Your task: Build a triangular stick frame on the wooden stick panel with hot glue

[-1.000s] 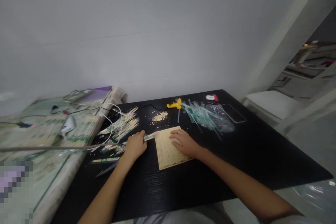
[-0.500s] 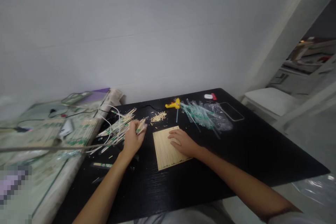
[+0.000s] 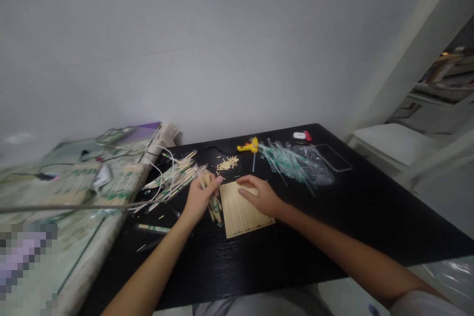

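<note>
My left hand (image 3: 202, 196) is closed around a bundle of paired wooden chopsticks (image 3: 215, 210) in clear, green-printed wrappers. The bundle points down toward the table, just left of a flat square panel (image 3: 242, 215) made of thin wooden sticks laid side by side. Over the panel's upper right part, my right hand (image 3: 263, 197) rests with curved fingers and the thumb apart from them. Panel surface shows between thumb and fingers. Behind my left hand lies a loose pile of chopsticks (image 3: 177, 173), some still wrapped.
Short cut stick pieces (image 3: 227, 163) lie behind the panel. A yellow glue gun (image 3: 249, 145) with its cord is farther back. Torn plastic wrappers (image 3: 287, 160) spread to the right, near a phone-like frame (image 3: 333, 158). A white cable (image 3: 172, 168) loops over the left side.
My left hand has moved right, toward the panel, and the chopstick bundle now shows below it. My right hand has lifted or shifted slightly, with thumb and fingers farther apart.
</note>
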Motion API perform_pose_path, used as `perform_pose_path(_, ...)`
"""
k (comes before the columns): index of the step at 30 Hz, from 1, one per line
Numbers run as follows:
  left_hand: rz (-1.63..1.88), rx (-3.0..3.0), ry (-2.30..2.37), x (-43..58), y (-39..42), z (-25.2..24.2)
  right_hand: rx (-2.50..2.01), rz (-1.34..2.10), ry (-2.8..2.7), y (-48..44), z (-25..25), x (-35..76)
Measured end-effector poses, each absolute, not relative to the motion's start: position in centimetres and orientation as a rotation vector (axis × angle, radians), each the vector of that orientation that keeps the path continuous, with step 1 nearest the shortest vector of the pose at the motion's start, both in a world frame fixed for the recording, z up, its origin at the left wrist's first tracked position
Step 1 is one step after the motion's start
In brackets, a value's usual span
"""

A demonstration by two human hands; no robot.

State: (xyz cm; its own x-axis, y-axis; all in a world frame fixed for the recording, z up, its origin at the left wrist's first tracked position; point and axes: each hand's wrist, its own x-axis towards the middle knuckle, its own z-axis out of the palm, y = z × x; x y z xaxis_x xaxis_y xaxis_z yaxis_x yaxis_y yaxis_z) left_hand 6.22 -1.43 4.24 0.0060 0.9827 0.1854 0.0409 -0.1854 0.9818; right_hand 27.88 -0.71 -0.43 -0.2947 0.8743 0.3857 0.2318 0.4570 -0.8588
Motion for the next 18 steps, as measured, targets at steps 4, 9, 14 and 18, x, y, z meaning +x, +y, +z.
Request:
perform_pose_path(4,1.270,1.321,1.140,6.7,-1.7,3.1,-0.830,0.990,-1.733,-0.8,2.6,26.1)
perform_pose_path(9,1.315,1.267,1.023,8.0,-2.1,4.1,-0.673,0.983,-1.843,-1.7,6.7,24.5)
perform_pose_path(14,1.310,1.364,0.936,9.7,-2.4,4.7,-0.623,0.910,-1.968,-2.2,9.3,24.3)
perform_pose_path(18,1.143,1.546,0.933,10.3,-2.7,4.9,-0.700,1.089,-1.982,-2.0,9.3,25.1)
